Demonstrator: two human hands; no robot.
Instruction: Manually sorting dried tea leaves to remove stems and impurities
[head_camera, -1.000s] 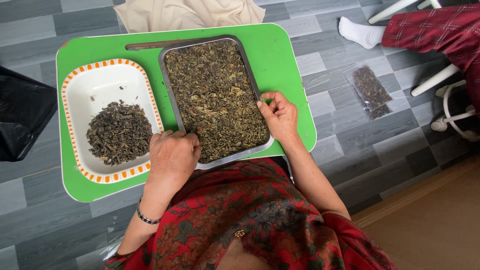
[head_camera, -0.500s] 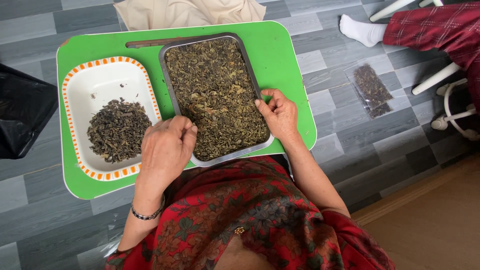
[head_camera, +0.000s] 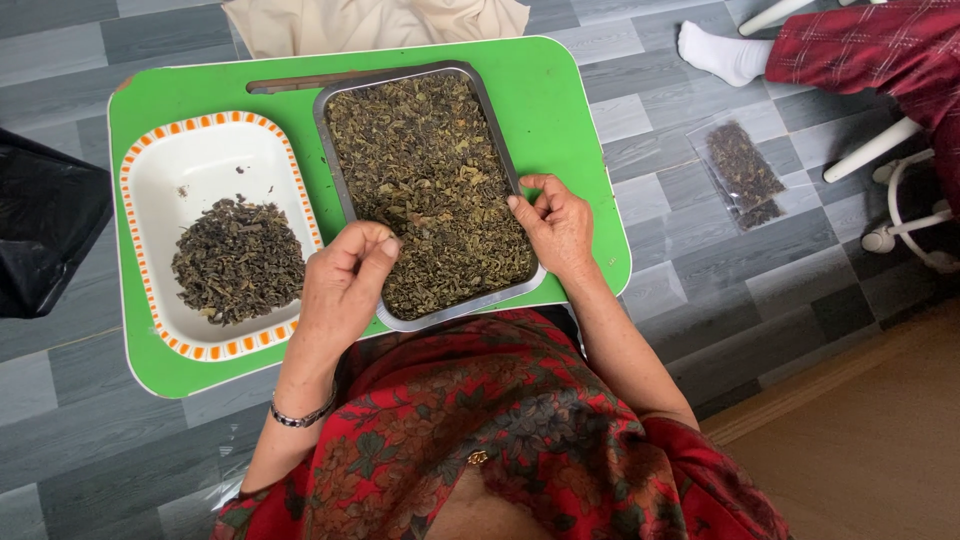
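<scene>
Left hand (head_camera: 343, 285) hovers over the near-left corner of the metal tray (head_camera: 497, 105), fingers curled together with thumb against fingertips; whether a leaf is pinched cannot be told. Right hand (head_camera: 557, 230) rests on the tray's right rim, fingers loosely spread, likely steadying it. Dried leaves (head_camera: 425, 170) fill the tray. Left of the tray, a white dish (head_camera: 205, 150) holds a darker pile (head_camera: 238, 260), probably sorted pickings. Both sit on a green table (head_camera: 560, 100).

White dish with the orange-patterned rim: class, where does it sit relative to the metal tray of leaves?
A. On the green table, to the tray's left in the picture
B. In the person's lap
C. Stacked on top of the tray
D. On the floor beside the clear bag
A: the white dish rests on the green table left of the metal tray, holding a darker pile of leaves.
</scene>
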